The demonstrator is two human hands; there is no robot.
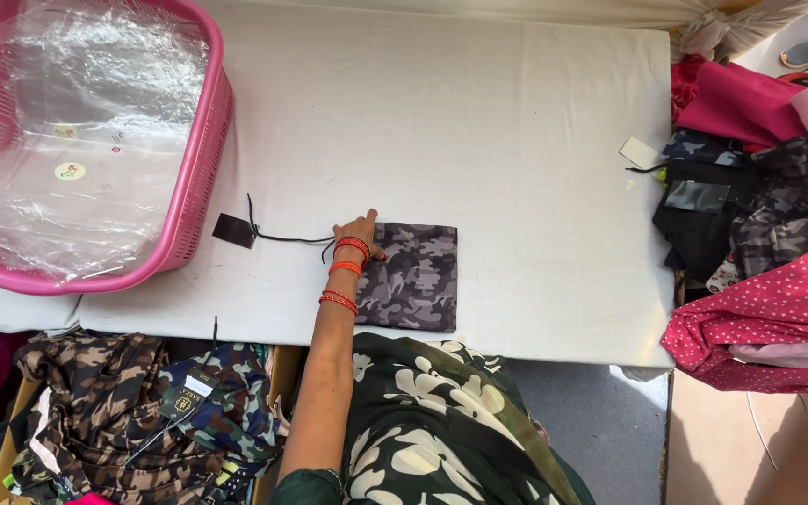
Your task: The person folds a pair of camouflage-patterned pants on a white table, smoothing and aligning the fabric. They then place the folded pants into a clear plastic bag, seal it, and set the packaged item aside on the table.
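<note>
My left hand (357, 230) reaches out over a white padded table (516, 140) and rests on the upper left corner of a folded grey camouflage cloth (415, 279). Orange and red bangles (344, 271) ring the wrist. A black cord (282, 236) runs from under the hand to a dark hang tag (233, 230) lying on the table to the left. I see the back of the hand, and the fingers are curled out of sight, so their hold on the cloth or cord is unclear. My right hand is out of view.
A pink plastic basket (200, 159) with clear plastic bags (77, 131) sits at the table's left end. Piled garments (759, 206) in black, pink and red dotted fabric lie at the right. Below the table edge, more camouflage clothes (133, 411) fill a box.
</note>
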